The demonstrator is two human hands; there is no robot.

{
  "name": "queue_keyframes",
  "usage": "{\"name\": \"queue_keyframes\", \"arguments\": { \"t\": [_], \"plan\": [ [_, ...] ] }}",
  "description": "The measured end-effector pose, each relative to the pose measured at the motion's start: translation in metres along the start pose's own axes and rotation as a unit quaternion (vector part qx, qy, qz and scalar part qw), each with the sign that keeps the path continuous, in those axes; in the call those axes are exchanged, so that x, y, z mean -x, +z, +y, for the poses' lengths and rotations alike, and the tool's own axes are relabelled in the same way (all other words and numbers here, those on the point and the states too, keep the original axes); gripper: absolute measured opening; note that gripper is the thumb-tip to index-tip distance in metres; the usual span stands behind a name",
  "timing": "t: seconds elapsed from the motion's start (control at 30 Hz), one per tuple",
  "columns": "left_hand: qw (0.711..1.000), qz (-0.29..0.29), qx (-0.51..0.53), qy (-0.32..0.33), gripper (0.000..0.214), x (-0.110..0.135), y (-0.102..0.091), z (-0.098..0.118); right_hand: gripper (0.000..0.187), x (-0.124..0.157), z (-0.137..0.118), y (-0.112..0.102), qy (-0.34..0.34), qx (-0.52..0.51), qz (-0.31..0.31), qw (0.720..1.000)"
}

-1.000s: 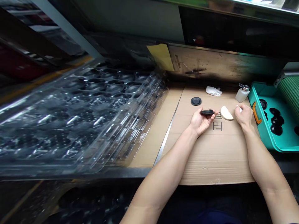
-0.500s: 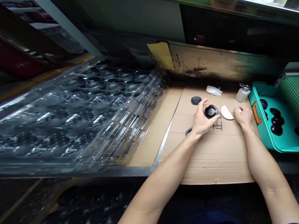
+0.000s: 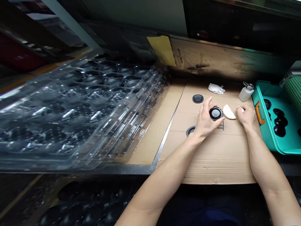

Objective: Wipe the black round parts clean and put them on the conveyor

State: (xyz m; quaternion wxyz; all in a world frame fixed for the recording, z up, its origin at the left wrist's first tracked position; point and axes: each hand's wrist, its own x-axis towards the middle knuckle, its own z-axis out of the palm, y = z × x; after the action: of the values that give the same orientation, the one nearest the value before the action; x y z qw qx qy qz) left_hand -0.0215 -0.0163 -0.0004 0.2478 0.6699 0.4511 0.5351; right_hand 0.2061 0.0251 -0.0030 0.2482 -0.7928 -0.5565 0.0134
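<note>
cardboard sheet (image 3: 211, 160) beneath, black disc (image 3: 215, 113) in left hand (image 3: 205, 122)

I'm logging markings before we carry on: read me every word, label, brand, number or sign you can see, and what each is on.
No text can be read in full.
Black print on the cardboard: only a few strokes show beside the left hand, which partly covers it; not readable.
Small mark on the middle of the black disc in that hand: too small to read.
</note>
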Motion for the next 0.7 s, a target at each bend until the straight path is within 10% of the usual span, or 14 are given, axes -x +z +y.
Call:
{"name": "queue_keyframes", "arguments": {
  "t": [0.33, 0.53, 0.7],
  "plan": [
    [0.965, 0.021, 0.217, -0.147, 0.085, -0.004, -0.002, 0.011, 0.046, 0.010, -0.009, -0.013, -0.095, 0.041, 0.038, 0.994],
    [0.760, 0.033, 0.522, -0.385, 0.041, -0.027, -0.017, 0.000, 0.041, 0.037, -0.034, -0.003, -0.282, 0.025, -0.074, 0.956],
    [0.699, 0.026, 0.592, -0.399, 0.028, -0.033, -0.023, -0.006, 0.034, 0.052, -0.053, 0.010, -0.253, -0.124, -0.033, 0.959]
  ]
}}
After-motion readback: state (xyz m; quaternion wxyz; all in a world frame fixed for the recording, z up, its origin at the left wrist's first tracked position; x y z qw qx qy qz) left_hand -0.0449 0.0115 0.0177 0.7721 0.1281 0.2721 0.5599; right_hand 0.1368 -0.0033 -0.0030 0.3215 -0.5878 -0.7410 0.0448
